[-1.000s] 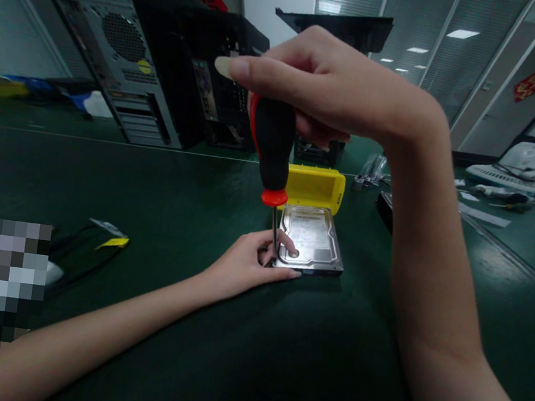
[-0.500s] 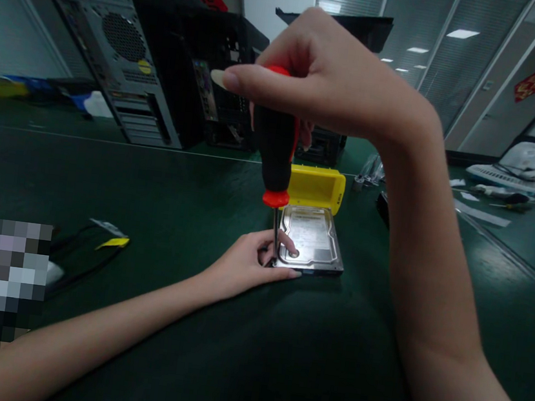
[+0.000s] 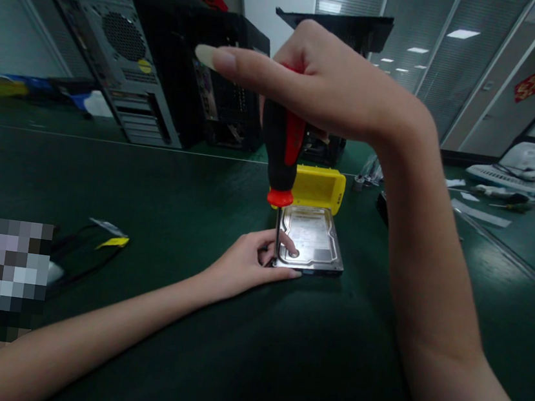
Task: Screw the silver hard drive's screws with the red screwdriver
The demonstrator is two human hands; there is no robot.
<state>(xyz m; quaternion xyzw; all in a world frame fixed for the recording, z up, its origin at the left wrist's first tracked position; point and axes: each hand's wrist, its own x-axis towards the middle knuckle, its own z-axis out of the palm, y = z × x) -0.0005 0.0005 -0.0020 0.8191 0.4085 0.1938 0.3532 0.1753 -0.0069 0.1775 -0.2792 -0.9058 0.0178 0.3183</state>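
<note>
Nearest is a wide stretch of bare dark green counter (image 3: 190, 191), lots of room left and right. Past it, the left hand (image 3: 250, 265) lies flat, fingers (image 3: 287, 239) pressing the near left corner of the silver rectangular metal hard drive (image 3: 314, 242), which sits flat mid-counter with its label up. The right hand (image 3: 325, 84) is closed around the black-and-red handled screwdriver (image 3: 281, 150), index finger sticking out left; it's upright, tip at that same corner. Just behind the drive is a yellow plastic box (image 3: 318, 187), and far left stand grey computer tower cases (image 3: 120, 46).
</note>
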